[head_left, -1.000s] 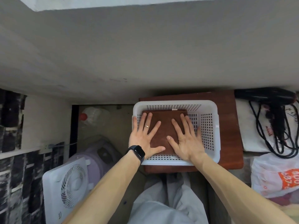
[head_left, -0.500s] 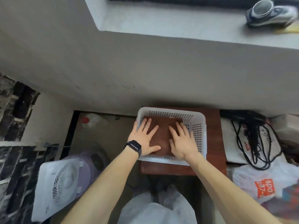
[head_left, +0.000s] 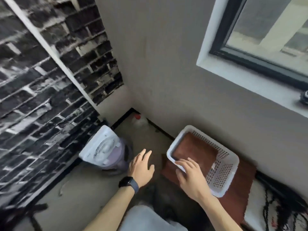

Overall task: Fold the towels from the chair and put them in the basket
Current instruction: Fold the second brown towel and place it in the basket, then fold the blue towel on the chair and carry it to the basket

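Motion blur smears the black-and-white brick-pattern wall (head_left: 41, 80) on the left, and the dark-framed window (head_left: 266, 30) runs off the top right corner. The picture's edge cuts a small object on the sill (head_left: 304, 97) too short to identify. A tangle of black cords (head_left: 275, 210) at lower right is hard to make out, as is a pale bottle with a red cap (head_left: 140, 120) in the floor corner.

A white box fan (head_left: 101, 147) with a round grille leans against a lilac appliance on the bare floor. The basket (head_left: 223, 172), white plastic with perforated walls and rounded corners, sits on a reddish-brown wooden surface (head_left: 236, 197) by the plain grey wall. Inside it the brown towel (head_left: 195, 152) lies folded flat in a nappy rectangle, filling the left part of the base.

The person's right hand (head_left: 190, 175) is spread and relaxed over the basket's near rim, grasping nothing. Blur hides whether its fingertips touch the towel. The left hand (head_left: 141, 165), released and empty, hangs flat over the floor between fan and basket. It has a dark watch (head_left: 129, 182) at the wrist and a thin ring (head_left: 140, 154) on one finger.
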